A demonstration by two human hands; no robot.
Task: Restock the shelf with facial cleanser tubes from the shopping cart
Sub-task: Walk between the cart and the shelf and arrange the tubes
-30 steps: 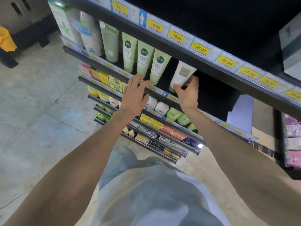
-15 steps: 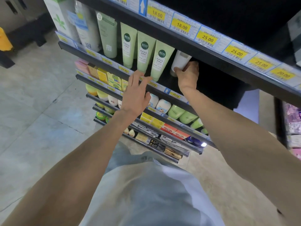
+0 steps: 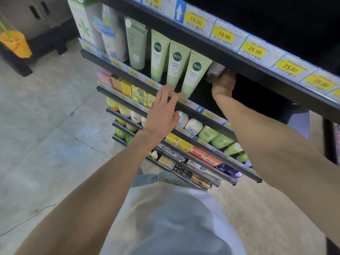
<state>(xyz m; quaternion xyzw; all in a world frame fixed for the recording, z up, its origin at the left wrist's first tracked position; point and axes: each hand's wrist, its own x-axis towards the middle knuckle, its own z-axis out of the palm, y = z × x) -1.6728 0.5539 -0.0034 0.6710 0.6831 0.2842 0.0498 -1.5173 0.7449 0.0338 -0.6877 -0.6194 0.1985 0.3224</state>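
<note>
My right hand (image 3: 224, 83) reaches deep into the second shelf and grips a white cleanser tube (image 3: 215, 70), whose top is hidden under the shelf above. Just left of it stand three light green cleanser tubes (image 3: 175, 66) in a row. My left hand (image 3: 162, 112) hovers with straight fingers in front of the shelf's front rail (image 3: 191, 109), its fingertips near the bottom of the green tubes. The shopping cart is out of view.
Taller green and white tubes and a white box (image 3: 117, 32) fill the shelf's left end. Yellow price tags (image 3: 254, 50) line the shelf above. Lower shelves hold boxes, jars and green tubs (image 3: 211, 134). The dark space right of my right hand holds nothing visible. An orange bucket (image 3: 15, 44) stands far left.
My right hand pushed the white tube further back and up into the shelf, so most of it now sits under the upper shelf. My left hand stayed near the rail.
</note>
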